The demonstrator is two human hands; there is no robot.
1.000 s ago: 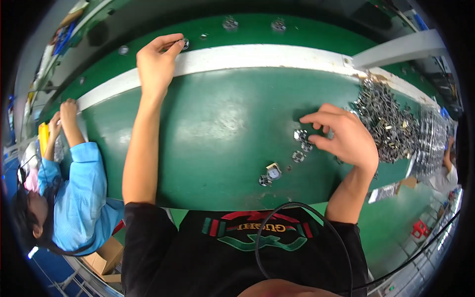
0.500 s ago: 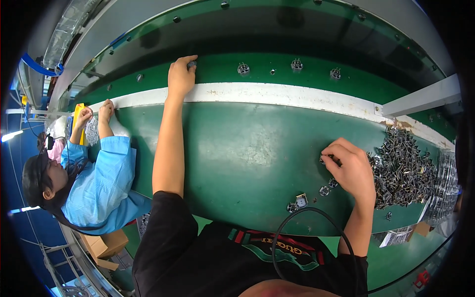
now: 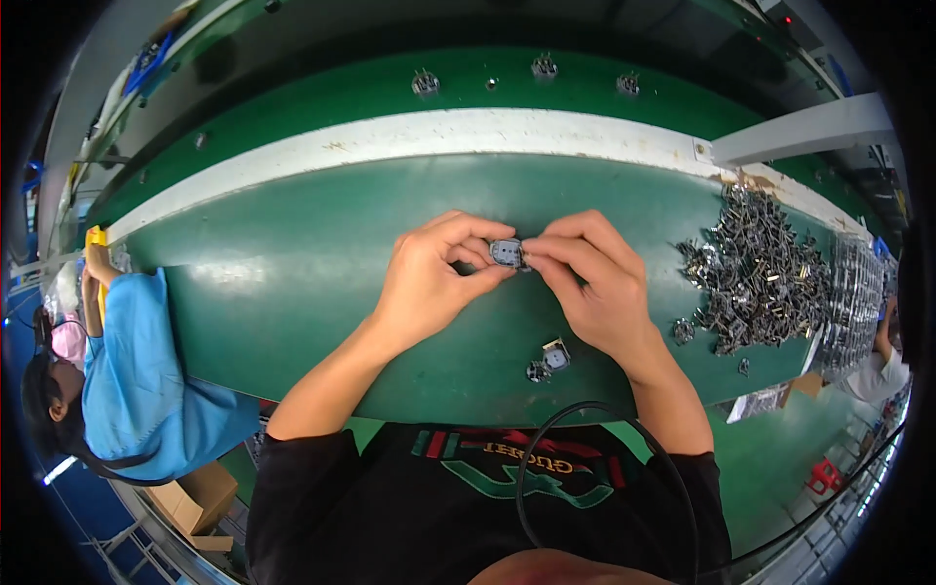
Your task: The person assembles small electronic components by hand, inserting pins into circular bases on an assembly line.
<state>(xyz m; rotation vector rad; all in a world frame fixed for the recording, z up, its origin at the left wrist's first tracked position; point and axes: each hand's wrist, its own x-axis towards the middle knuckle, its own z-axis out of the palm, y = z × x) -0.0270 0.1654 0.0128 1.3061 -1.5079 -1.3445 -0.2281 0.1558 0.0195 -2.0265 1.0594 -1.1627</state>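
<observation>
— Both hands have been brought together since a second ago: the left hand, then stretched far out to the white strip, is now pulled back to the middle of the green bench, and the right hand has been drawn away from the heap to meet it.

— What is held?

— A small grey part is pinched between the two hands. It is gripped by the left thumb and forefinger on its left side and by the right fingertips on its right side. All fingers are curled closed around it, and it is held just above the bench surface.

— What else is seen nearby?

— Two small metal pieces are seen lying on the bench below the right hand, close to the near edge. A heap of dark metal parts is spread to the right, well apart from the hands. Three small fixtures are spaced along the green belt beyond the white strip.

— Is anyone else seen?

— A person in a blue top is seated at the far left, with a hand resting by a yellow object at the bench edge.
</observation>
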